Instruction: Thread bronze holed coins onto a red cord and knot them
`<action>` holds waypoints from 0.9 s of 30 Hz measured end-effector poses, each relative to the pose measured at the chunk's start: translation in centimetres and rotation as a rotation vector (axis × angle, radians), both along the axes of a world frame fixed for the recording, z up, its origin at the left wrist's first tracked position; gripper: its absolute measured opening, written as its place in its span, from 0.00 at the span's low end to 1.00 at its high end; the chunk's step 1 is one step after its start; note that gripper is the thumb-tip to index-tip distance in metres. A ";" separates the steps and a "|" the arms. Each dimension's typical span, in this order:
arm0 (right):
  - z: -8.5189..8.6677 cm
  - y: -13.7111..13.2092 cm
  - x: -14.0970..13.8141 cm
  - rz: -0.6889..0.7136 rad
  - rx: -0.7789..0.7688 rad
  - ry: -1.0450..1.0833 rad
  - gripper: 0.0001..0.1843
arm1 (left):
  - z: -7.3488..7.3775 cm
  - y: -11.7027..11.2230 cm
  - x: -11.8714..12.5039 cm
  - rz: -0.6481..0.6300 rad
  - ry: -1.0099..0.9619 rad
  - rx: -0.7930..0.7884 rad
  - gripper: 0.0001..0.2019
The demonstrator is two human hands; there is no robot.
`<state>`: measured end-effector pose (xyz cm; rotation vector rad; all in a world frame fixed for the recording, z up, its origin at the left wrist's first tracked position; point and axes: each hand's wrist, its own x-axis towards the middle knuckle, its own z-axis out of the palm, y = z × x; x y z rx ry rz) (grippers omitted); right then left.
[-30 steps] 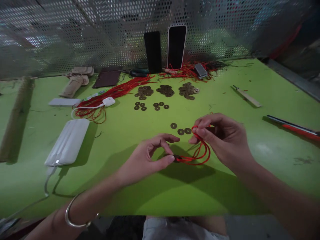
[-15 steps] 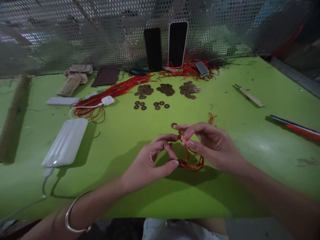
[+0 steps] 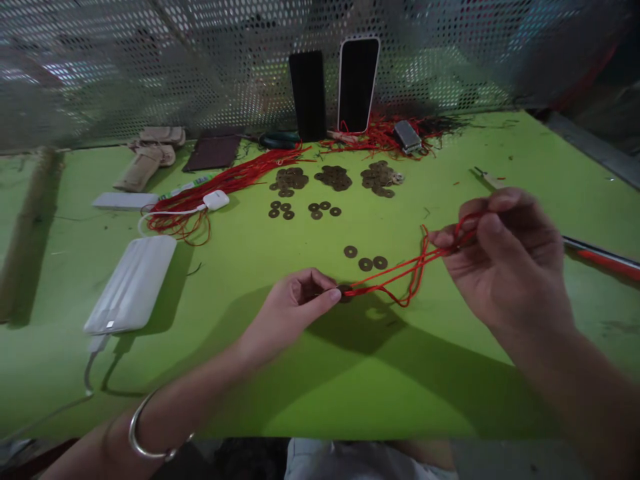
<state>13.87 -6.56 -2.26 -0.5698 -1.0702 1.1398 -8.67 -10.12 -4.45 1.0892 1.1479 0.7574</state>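
Note:
Between the thumb and fingers of my left hand is a dark round coin, its hole threaded with red cord. The red cord stretches from the coin up to my right hand, whose thumb and fingers are closed on its looped part. Some strands run taut while others sag below. Three loose holed coins lie on the green table just beyond my left hand. Farther back sit two small groups of coins and three heaps, one of them a coin heap in the middle.
At left lie a white power bank with cable and a bundle of red cords. Two phones lean against the perforated metal screen. A silver lighter-like box rests on red scraps. A red-and-black tool lies at right.
My right hand has moved up and to the right, drawing the red cord out straight from the coin. My left hand has shifted slightly left and up, still pinching the coin.

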 end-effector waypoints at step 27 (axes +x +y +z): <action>0.2 -0.8 -0.4 -0.215 -0.266 -0.154 0.08 | -0.7 0.0 -0.4 0.201 -0.092 0.068 0.09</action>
